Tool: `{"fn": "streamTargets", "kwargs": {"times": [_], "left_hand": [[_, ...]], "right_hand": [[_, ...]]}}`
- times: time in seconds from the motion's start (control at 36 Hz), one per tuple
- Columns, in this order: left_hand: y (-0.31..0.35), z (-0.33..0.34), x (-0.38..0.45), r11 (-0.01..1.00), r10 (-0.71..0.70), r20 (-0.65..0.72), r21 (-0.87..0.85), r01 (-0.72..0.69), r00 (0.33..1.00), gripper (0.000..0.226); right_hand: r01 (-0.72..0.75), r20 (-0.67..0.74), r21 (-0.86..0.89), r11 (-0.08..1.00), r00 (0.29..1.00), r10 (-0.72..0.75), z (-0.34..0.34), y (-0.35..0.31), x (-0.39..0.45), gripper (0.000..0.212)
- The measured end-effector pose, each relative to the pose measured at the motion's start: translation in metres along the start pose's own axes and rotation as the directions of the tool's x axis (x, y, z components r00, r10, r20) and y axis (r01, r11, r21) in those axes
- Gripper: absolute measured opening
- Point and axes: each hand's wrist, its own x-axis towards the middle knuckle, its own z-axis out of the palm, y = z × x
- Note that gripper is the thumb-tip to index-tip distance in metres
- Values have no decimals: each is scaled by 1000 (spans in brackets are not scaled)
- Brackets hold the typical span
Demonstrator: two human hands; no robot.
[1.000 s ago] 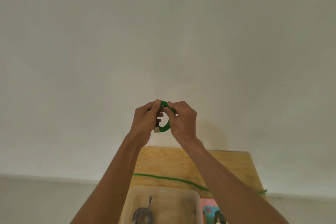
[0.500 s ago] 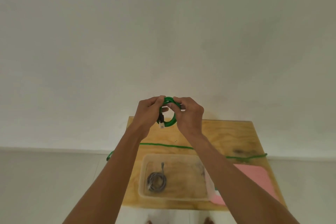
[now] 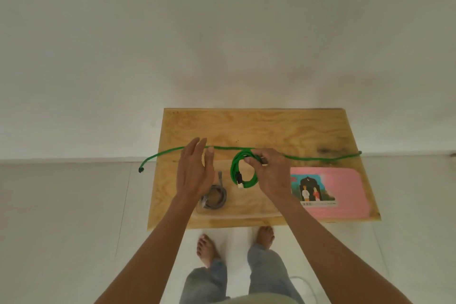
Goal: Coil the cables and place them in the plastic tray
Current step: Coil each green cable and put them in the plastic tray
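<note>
My right hand [image 3: 272, 175] pinches the top of a coiled green cable [image 3: 240, 170], which hangs over the clear plastic tray [image 3: 237, 213] on the wooden table [image 3: 259, 128]. Its white and black plugs dangle at the coil's lower left. My left hand [image 3: 195, 171] is flat with fingers apart, holding nothing, just left of the coil. A coiled grey cable [image 3: 214, 196] lies in the tray, partly behind my left hand. A second green cable [image 3: 320, 157] lies stretched across the table behind the tray, its black end hanging off the left edge.
A pink printed card [image 3: 345, 192] lies on the table right of the tray. My bare feet [image 3: 207, 249] stand on the white floor below the table's front edge. A white wall rises behind the table.
The camera tilted down, so the whole table shows. My left hand let go of the green coil and opened; my right hand lowered the coil over the tray.
</note>
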Motion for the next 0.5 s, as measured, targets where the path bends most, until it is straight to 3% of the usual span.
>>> {"fn": "streamTargets", "kwargs": {"times": [0.19,0.31,0.5], "left_hand": [[-37,28,-29,966,51,65,249,-66,997,64],[-45,35,-35,968,35,89,244,-56,995,69],[-49,41,-39,977,32,61,211,-44,998,70]], "right_hand": [[-98,234,-126,987,964,126,22,43,-18,19],[-87,303,-195,977,942,144,34,54,-21,16],[-151,362,-148,977,911,196,44,57,-22,13]]}}
